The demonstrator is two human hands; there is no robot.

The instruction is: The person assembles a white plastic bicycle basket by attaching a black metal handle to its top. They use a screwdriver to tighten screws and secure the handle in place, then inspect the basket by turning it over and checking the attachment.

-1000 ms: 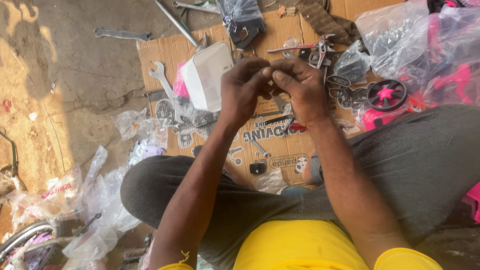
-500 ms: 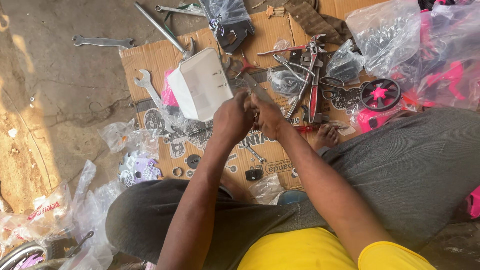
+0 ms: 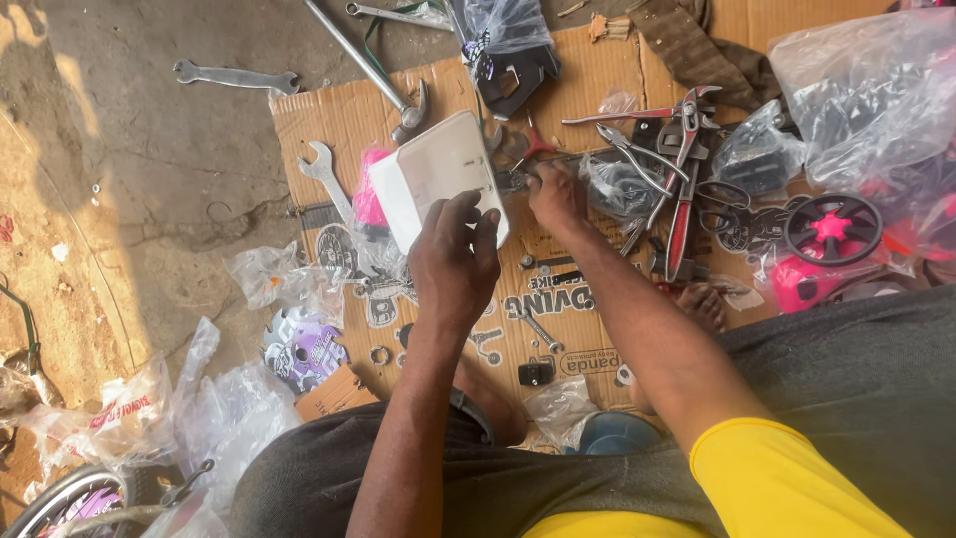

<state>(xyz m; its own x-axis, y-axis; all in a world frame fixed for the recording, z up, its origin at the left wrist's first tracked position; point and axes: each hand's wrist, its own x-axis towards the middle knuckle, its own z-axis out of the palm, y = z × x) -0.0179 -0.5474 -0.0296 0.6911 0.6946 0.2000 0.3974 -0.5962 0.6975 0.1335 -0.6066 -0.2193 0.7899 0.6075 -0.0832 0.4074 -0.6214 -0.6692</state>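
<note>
Left hand (image 3: 453,261) half-curled, fingertips touching white plastic box (image 3: 438,174) on cardboard sheet (image 3: 588,90); right hand (image 3: 558,194) closed beside red-handled pliers (image 3: 682,204), grip contents impossible to tell.

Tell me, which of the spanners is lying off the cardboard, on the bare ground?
The grey double-ended spanner at the top left. It lies on the bare concrete floor, while the open-ended spanner beside the white box rests on the cardboard sheet.
</note>
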